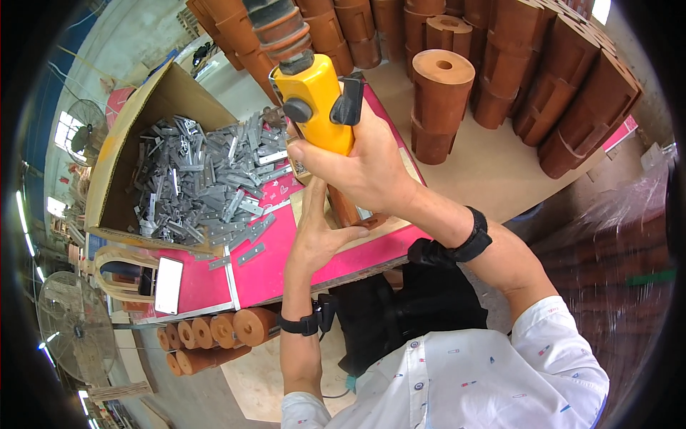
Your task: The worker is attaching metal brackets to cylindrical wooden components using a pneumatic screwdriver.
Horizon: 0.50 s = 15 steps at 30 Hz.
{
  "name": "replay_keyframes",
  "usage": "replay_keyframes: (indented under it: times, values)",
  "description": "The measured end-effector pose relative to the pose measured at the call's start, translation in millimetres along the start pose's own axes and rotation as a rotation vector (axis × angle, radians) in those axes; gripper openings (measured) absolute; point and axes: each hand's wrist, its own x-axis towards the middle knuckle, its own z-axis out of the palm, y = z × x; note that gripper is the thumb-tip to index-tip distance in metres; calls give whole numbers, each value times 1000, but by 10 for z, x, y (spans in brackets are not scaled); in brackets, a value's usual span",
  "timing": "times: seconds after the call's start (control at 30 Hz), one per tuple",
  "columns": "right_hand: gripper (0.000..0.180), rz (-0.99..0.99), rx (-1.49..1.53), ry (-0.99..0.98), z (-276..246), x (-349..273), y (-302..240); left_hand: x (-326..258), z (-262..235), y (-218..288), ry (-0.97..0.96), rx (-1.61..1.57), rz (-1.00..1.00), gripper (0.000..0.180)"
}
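Note:
My right hand (pixel 368 161) is wrapped around a yellow power tool (pixel 314 89) with a black knob, held upright over the table. Dark ribbed fittings with orange bands rise from its top end. Below it, my left hand (pixel 313 232) grips a reddish-brown wooden piece (pixel 344 207), its thumb across the near end and its fingers along the left side. Part of a grey metal plate shows on this piece near the right forearm. The tool's working tip and the fingertips of my left hand are hidden behind the tool and my right hand.
A cardboard box (pixel 107 179) lies on its side at left, many grey metal plates (pixel 207 168) spilling onto the pink tabletop (pixel 268 275). Brown wooden legs (pixel 443 104) stand at the far right; others (pixel 254 327) lie below the table edge. A white phone (pixel 168 286) leans on a wooden stand.

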Motion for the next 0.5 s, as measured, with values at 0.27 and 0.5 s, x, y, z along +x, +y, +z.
replay_keyframes:
  times: [0.27,0.5]
  values:
    - [44,2,-66,-4,-32,3,-101,9,44,-66,11,-122,-47,107]
    - [45,53,-99,-23,-61,-44,-60,22,47,-51,29,-114,-27,104]
